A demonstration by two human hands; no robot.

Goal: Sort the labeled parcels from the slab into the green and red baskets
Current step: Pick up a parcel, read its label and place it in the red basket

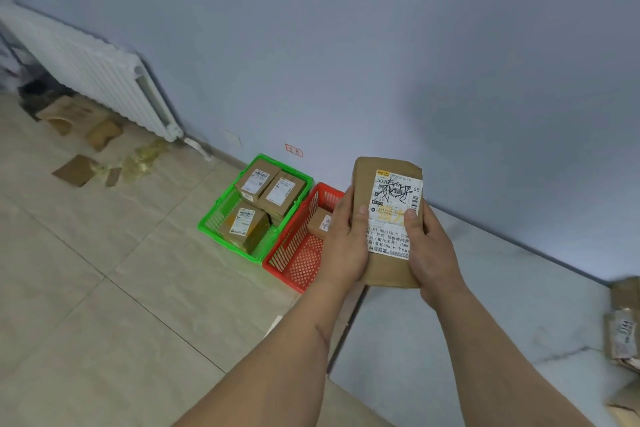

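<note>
Both hands, left [344, 246] and right [431, 253], gripped a brown parcel [388, 218] upright by its long edges, label facing up, apparently for reading, above the red basket [298, 253], green basket [221, 218] at nine o'clock.

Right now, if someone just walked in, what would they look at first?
Probably the brown parcel held up in the middle, with the left hand and right hand gripping its sides and a white label facing the camera. Next come the bright baskets on the floor by the wall: the green basket with three boxes, and the red basket beside it with one.
</note>
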